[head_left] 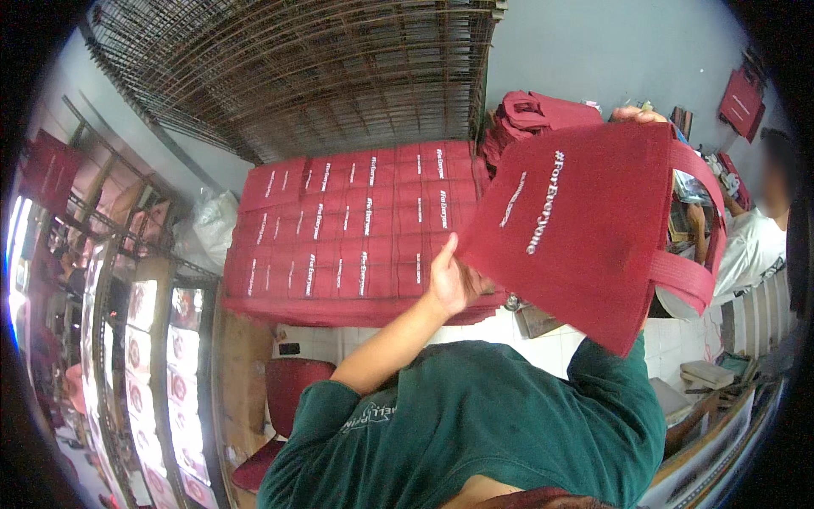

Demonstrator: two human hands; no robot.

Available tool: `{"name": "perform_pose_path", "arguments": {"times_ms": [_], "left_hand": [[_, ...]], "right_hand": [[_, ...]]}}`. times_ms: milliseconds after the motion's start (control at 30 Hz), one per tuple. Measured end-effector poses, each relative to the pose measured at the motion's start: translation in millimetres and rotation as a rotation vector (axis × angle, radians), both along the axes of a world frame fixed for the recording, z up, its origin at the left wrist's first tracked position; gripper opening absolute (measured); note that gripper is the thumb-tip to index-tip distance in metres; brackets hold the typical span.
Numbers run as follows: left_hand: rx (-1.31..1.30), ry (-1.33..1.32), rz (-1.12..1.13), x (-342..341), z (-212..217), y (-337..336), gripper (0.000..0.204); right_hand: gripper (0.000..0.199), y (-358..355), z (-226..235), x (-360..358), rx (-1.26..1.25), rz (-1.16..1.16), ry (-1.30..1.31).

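Observation:
A dark red fabric tote bag (585, 220) with white lettering is held up in front of me, turned so its two handles (697, 284) point to the right. My left hand (451, 284) grips its bottom end at the left, thumb on the near side and the other fingers hidden behind the cloth. Along the upper edge, close to the handle end, my right hand (638, 114) has hold of the bag; most of that hand is covered by it. Behind stands a table-sized spread of matching red bags (326, 225), laid in overlapping rows.
A wire drying rack (322, 68) rises behind the bag rows, and a heap of red bags (543, 114) sits at their far right. At right, another person in a white shirt (750, 250) is near. A red chair (292, 394) and lit panels (186, 382) are at left.

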State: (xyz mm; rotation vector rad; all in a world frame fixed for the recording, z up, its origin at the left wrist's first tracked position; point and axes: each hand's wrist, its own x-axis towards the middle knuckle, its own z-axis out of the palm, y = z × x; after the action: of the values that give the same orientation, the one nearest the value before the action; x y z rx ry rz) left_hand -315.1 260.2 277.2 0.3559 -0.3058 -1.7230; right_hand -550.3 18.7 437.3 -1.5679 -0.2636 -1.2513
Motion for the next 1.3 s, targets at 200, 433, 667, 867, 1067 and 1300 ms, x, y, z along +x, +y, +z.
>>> {"name": "perform_pose_path", "arguments": {"times_ms": [200, 433, 667, 867, 1067, 1300], "left_hand": [[0.017, -0.236, 0.397, 76.2, 0.0, 24.5, 0.034], [0.208, -0.411, 0.383, 121.0, -39.2, 79.2, 0.030], [0.530, -0.493, 0.505, 199.8, -94.2, 103.0, 0.029], [0.554, -0.483, 0.390, 287.6, -102.9, 104.9, 0.030], [0.448, -0.592, 0.545, 391.0, -101.7, 71.7, 0.036], [0.377, -0.749, 0.792, 490.9, -93.6, 44.9, 0.060]], "right_hand": [[0.052, 31.1, -100.8, 29.8, 0.667, -0.177, -0.109], [0.065, 208.5, -204.9, 65.0, 1.330, 0.312, 0.051], [0.066, 172.6, -265.5, 156.5, 1.490, 0.085, 0.701], [0.058, 151.0, -240.9, 246.0, 1.171, -0.144, 0.887], [0.049, 93.7, -208.5, 366.4, 1.061, -0.195, 0.800], [0.048, 49.8, -235.9, 483.0, 0.925, -0.346, 0.586]]}}
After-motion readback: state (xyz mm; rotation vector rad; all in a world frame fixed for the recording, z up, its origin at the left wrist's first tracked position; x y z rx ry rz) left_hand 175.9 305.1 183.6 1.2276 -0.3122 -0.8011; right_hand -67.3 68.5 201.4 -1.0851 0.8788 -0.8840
